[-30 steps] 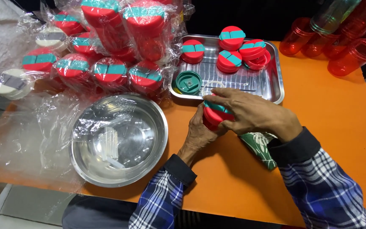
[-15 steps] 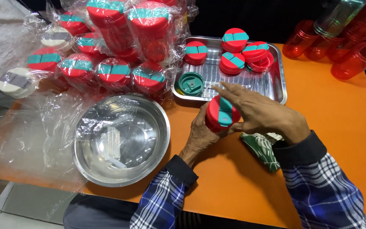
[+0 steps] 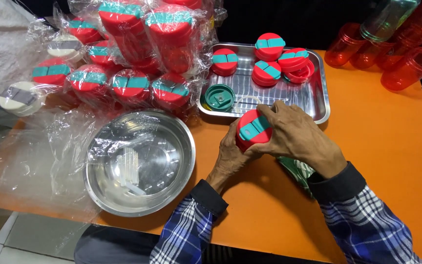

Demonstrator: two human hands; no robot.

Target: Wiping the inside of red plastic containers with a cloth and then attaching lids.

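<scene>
Both hands hold one red lid (image 3: 252, 129) with a teal flap, just above the orange worktop (image 3: 391, 142) and right in front of the steel tray (image 3: 318, 98). The left hand (image 3: 230, 154) cups it from below and behind, fingers clamped on its rim; the right hand (image 3: 294, 134) lies over its far side, fingers closed on the edge beside the flap. To handle it well, the lower hand should, I judge, keep the lid steady while the upper fingers press or turn evenly, clear of the flap so it does not get pinched. In the tray lie several more red lids (image 3: 269, 63) and one green lid (image 3: 219, 97) turned up, close behind the knuckles, so a wide move backward could knock them. To the left stands a steel bowl (image 3: 140, 161) with clear pieces inside, and behind it a heap of wrapped cups (image 3: 128, 54) in loose plastic film. Red tumblers (image 3: 396, 54) lie at the far right, well apart. A patterned green cloth (image 3: 299, 171) sits under the right wrist.
</scene>
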